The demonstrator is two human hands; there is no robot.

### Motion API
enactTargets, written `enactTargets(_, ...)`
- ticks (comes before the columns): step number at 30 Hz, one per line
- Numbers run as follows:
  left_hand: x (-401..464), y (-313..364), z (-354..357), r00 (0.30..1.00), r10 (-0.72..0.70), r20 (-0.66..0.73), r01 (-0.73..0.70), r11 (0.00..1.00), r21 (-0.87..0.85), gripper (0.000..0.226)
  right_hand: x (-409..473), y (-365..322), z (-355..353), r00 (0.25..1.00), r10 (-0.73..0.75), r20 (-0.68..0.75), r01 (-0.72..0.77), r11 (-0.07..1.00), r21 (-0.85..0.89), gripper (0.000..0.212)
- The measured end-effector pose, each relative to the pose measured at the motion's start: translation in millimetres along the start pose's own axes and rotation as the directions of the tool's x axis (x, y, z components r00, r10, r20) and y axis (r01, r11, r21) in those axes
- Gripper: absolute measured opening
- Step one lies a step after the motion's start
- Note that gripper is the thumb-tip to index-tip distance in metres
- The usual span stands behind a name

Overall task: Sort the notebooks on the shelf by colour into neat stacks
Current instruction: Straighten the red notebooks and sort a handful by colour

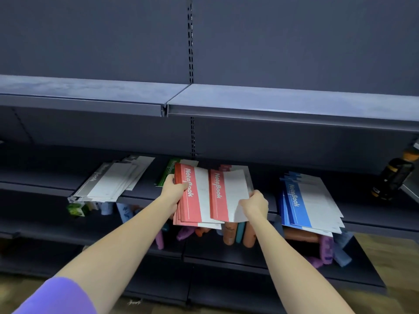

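My left hand (175,188) grips the left edge of a stack of red notebooks (192,207) held over the shelf (45,175) front. My right hand (255,203) holds a single red notebook (226,196) by its lower right corner, beside and partly over that stack. Behind it lie more notebooks, one red (225,167). A green notebook (169,172) peeks out behind the left hand. A grey pile of notebooks (113,182) lies at the left, fanned out. A blue pile of notebooks (310,200) lies at the right, also fanned.
An upper shelf (272,103) overhangs the notebooks. A dark bottle (394,175) stands at the far right. The lower shelf holds colourful bottles and tubes (235,234) and a green box (76,209). Wooden floor (390,264) shows at the lower right.
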State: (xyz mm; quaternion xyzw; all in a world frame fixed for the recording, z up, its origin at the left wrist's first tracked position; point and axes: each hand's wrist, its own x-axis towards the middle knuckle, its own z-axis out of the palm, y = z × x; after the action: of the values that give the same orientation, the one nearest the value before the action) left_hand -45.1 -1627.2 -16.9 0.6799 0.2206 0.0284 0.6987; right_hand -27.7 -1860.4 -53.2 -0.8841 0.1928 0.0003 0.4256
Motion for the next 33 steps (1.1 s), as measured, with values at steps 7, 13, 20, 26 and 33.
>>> enactTargets(7, 3, 4, -19, 1.000, 0.012, -0.026, -0.011, 0.999, 0.047, 0.033, 3, 6, 10, 0.994, -0.073, -0.077, 0.054, 0.973, -0.224, 0.045)
enactTargets(13, 2, 4, -19, 0.994, 0.033, -0.103, -0.035, 0.999, -0.014, 0.022, -6, -5, 17, 0.982, -0.181, -0.045, 0.167, 0.959, -0.227, 0.028)
enactTargets(20, -3, 7, -9, 1.000, 0.016, 0.014, -0.015, 0.998, -0.053, 0.025, -34, -34, 26, 0.921, -0.249, 0.298, 0.182, 0.955, 0.236, 0.042)
enactTargets(26, -4, 6, -8, 1.000, 0.020, 0.010, -0.019, 0.994, -0.106, 0.031, -16, -26, 18, 0.973, -0.060, 0.221, -0.017, 0.944, 0.330, 0.042)
enactTargets(33, -3, 6, -5, 1.000, 0.022, 0.015, -0.021, 0.997, -0.071, 0.036, -3, -9, -1, 0.999, -0.033, 0.014, 0.031, 0.994, 0.108, 0.032)
